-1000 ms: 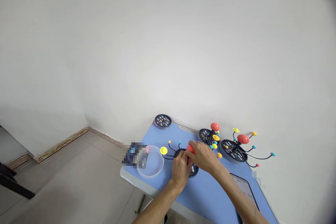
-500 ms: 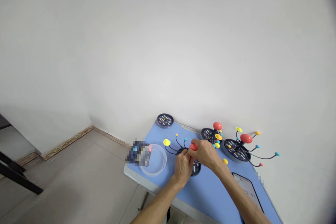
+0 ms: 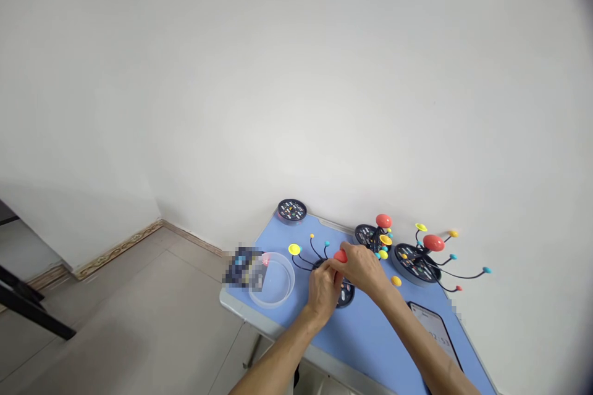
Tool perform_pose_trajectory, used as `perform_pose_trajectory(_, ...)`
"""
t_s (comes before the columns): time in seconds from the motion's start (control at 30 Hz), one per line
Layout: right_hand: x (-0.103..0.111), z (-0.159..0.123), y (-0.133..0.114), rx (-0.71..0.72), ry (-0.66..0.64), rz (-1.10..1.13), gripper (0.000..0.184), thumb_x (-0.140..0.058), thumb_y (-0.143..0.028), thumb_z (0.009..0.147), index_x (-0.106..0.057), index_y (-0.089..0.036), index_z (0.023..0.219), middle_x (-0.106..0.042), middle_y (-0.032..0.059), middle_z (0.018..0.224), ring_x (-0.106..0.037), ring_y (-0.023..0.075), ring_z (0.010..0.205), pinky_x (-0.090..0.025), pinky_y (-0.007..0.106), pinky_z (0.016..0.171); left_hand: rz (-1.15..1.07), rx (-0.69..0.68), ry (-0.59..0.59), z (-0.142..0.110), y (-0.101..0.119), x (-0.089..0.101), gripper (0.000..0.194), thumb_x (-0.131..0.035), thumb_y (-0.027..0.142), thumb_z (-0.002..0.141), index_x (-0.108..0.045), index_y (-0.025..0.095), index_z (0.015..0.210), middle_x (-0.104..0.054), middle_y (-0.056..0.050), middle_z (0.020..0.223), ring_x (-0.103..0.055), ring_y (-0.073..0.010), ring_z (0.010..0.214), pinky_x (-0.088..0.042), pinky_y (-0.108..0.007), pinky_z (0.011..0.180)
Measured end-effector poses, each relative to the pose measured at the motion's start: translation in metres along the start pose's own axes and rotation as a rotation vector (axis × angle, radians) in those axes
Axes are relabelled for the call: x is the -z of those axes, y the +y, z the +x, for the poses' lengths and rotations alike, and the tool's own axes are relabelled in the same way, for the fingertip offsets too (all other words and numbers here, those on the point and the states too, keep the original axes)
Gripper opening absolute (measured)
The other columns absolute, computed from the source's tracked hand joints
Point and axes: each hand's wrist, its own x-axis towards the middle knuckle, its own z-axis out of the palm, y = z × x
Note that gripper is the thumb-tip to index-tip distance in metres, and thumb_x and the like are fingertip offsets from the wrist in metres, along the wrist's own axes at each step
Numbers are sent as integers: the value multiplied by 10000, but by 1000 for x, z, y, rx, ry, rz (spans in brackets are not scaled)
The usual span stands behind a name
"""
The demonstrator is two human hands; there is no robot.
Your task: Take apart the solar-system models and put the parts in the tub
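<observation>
White plaster walls [image 3: 296, 86] rise above a beige tiled floor [image 3: 139, 327], with a patterned brown skirting board [image 3: 115, 251] along their foot and dark tripod legs [image 3: 28, 305] at the far left. A blue folding bench [image 3: 365, 352] stands in the corner.

Near its middle sits a small planet model [image 3: 319, 262], a black disc base with thin black wires fanning out to little coloured balls and a yellow disc [image 3: 294, 249]. A red ball [image 3: 340, 255] sits just above the base, between the hands. The right hand [image 3: 364, 270] is curled around that ball from behind, its fingers closed against it. The left hand [image 3: 322, 296] comes up from below with its fingers pinched together at the centre of the base, partly hiding the hub, so its exact grip is hard to make out.

Two finished-looking models with red balls and wire arms, [image 3: 373, 236] and [image 3: 414, 263], stand toward the right end of the bench, with a loose yellow piece [image 3: 396, 281] lying beside them. A spare black disc [image 3: 291, 210] rests at the back corner. To the left are a clear plastic dish [image 3: 272, 279] and a pixelated packet [image 3: 243, 266] touching its rim. A phone [image 3: 433, 333] showing digits lies near the front right edge.
</observation>
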Motion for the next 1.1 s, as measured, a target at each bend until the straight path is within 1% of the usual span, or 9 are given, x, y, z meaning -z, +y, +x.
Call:
perform_pose_trajectory(0.2, -4, 3, 0, -12, 9, 17, 109, -535, -205, 792, -635, -163, 794, -687, 102, 777, -632, 204, 732, -222, 276, 558, 30, 5, -11, 0, 0, 1, 239, -504, 179, 928, -700, 185, 793, -702, -47, 747, -657, -167, 640, -432, -250, 576)
perform_pose_trajectory(0.4, -4, 0, -3, 44, 32, -16, 115, -531, -188, 760, -640, -182, 796, -679, 83, 770, -614, 191, 703, -201, 275, 554, 56, -4, -26, -1, 2, 3, 271, -493, 158, 922, -686, 184, 734, -675, -45, 706, -624, -155, 580, -388, -250, 536)
perform_pose_trajectory(0.57, -15, 0, -2, -101, 88, 30, 156, -529, -276, 797, -644, -172, 774, -666, 84, 725, -608, 194, 685, -212, 269, 544, 50, -15, -31, -1, 3, 1, 255, -472, 144, 930, -693, 181, 809, -702, -48, 745, -654, -166, 634, -424, -252, 575)
perform_pose_trajectory(0.63, -18, 0, -2, -121, 101, 30, 177, -530, -296, 809, -641, -166, 759, -660, 86, 713, -607, 196, 679, -214, 270, 544, 51, -17, -33, -1, 3, 1, 243, -475, 136, 930, -691, 185, 831, -712, -41, 762, -660, -163, 649, -436, -250, 586)
perform_pose_trajectory(0.73, -7, 0, -4, -76, 186, -14, 159, -531, -277, 822, -644, -168, 803, -659, 81, 767, -590, 176, 659, -205, 272, 550, 76, 0, -29, 0, 2, -1, 222, -497, 132, 919, -681, 185, 805, -705, -42, 754, -651, -163, 635, -439, -255, 586)
perform_pose_trajectory(0.83, 21, -1, -5, -44, 336, -44, 167, -539, -280, 822, -654, -182, 894, -653, 75, 836, -567, 162, 658, -202, 275, 563, 108, 19, -24, 1, 1, -3, 228, -521, 159, 919, -656, 186, 737, -683, -49, 735, -644, -173, 649, -449, -268, 607)
perform_pose_trajectory(0.9, 38, -2, -4, -32, 343, 27, 158, -546, -262, 797, -659, -189, 880, -645, 59, 801, -551, 158, 655, -228, 270, 563, 123, 27, -22, 1, 1, -3, 217, -535, 173, 919, -652, 188, 737, -677, -50, 739, -644, -177, 664, -456, -270, 617)
perform_pose_trajectory(0.97, 45, -4, 0, -4, 311, 196, 159, -543, -262, 777, -663, -199, 860, -638, 34, 748, -542, 155, 654, -288, 259, 577, 132, 33, -19, 0, 2, -2, 186, -540, 172, 919, -666, 187, 782, -681, -49, 758, -650, -179, 678, -465, -272, 622)
perform_pose_trajectory(1.1, 28, -10, 16, 42, 200, 648, 286, -567, -393, 750, -678, -202, 933, -639, 11, 734, -553, 164, 665, -419, 278, 645, 138, 39, -20, -2, 5, 4, 133, -562, 183, 913, -689, 178, 955, -702, -52, 835, -671, -198, 707, -499, -289, 631)
